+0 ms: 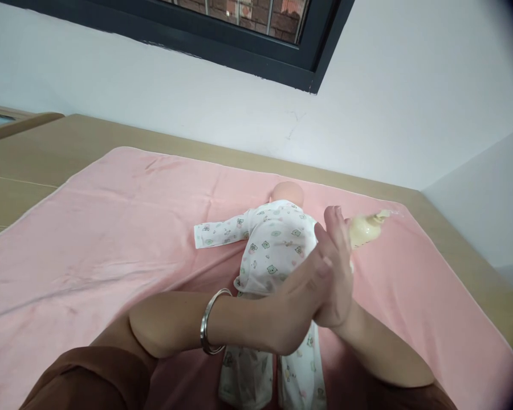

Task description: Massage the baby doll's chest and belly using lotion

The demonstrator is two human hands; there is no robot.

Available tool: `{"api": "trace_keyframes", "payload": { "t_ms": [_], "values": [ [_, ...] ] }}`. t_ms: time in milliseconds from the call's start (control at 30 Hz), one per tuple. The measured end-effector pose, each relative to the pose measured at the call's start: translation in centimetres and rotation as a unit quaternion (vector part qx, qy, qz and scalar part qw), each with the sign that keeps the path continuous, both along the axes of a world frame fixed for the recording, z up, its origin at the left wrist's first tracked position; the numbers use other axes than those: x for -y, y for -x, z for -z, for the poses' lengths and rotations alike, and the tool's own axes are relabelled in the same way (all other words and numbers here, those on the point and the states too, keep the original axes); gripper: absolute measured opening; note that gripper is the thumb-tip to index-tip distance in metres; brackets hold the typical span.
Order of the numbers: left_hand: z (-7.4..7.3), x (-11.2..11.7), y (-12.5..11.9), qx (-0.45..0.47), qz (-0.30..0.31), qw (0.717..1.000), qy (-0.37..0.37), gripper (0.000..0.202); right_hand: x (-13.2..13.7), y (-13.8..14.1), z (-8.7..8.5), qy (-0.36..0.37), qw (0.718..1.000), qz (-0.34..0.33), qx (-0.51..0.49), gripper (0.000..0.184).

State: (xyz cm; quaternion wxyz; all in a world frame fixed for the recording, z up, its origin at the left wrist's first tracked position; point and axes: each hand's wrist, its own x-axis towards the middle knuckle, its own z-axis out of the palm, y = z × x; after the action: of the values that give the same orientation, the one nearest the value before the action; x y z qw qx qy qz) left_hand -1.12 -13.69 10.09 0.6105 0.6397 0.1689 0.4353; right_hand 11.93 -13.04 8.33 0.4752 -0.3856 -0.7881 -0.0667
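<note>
Palm to palm, my left hand and my right hand press against each other above a baby doll. Their fingers are stretched out, and I see nothing held between them. The baby doll has a bald head and wears a white top and trousers printed with small green and pink figures. It lies along the blanket with its head away from me and one sleeve out to the left. My hands and left forearm hide its right side and waist. A bottle with pale yellow contents lies just beyond my right fingers.
A pink blanket with some creases covers much of the wooden surface. Behind it stands a white wall with a dark-framed window. A raised wooden edge is at the far left.
</note>
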Motion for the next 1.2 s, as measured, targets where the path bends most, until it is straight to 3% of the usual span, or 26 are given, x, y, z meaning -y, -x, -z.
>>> {"api": "trace_keyframes", "payload": {
  "t_ms": [100,200,300,400,567,667,833,967,1200],
  "values": [
    [-0.1,-0.6,0.2,0.020,0.036,0.995,0.092,0.062,0.4,1.0,1.1,0.014,0.998,-0.040,0.050,0.072],
    [-1.4,-2.3,0.4,0.093,-0.029,0.982,0.164,0.059,0.7,1.9,1.7,0.031,0.989,-0.105,0.099,0.083],
    [-1.8,-4.9,0.5,0.148,-0.124,0.978,0.084,0.056,0.8,2.4,1.7,0.060,0.980,-0.173,0.084,0.080],
    [-0.3,-7.2,0.1,0.147,-0.195,0.969,-0.021,0.054,0.2,1.9,1.6,0.105,0.974,-0.201,0.014,0.065],
    [3.0,-9.4,-1.1,0.085,-0.262,0.960,-0.044,0.048,-1.9,0.7,2.0,0.229,0.952,-0.161,-0.126,0.049],
    [4.0,-10.2,-1.3,0.016,-0.310,0.950,-0.043,0.044,-3.0,0.6,2.0,0.290,0.939,-0.136,-0.127,0.048],
    [6.2,-11.5,-1.3,-0.076,-0.332,0.931,-0.129,0.043,-6.2,-0.4,3.1,0.255,0.964,-0.070,0.000,0.044],
    [8.5,-11.8,-1.7,-0.113,-0.364,0.921,-0.087,0.037,-8.5,-1.4,5.1,0.206,0.972,-0.060,0.100,0.048],
    [9.6,-11.7,-1.3,-0.101,-0.347,0.926,-0.108,0.033,-8.7,-1.6,6.5,0.191,0.978,0.005,0.083,0.044]
  ]
}}
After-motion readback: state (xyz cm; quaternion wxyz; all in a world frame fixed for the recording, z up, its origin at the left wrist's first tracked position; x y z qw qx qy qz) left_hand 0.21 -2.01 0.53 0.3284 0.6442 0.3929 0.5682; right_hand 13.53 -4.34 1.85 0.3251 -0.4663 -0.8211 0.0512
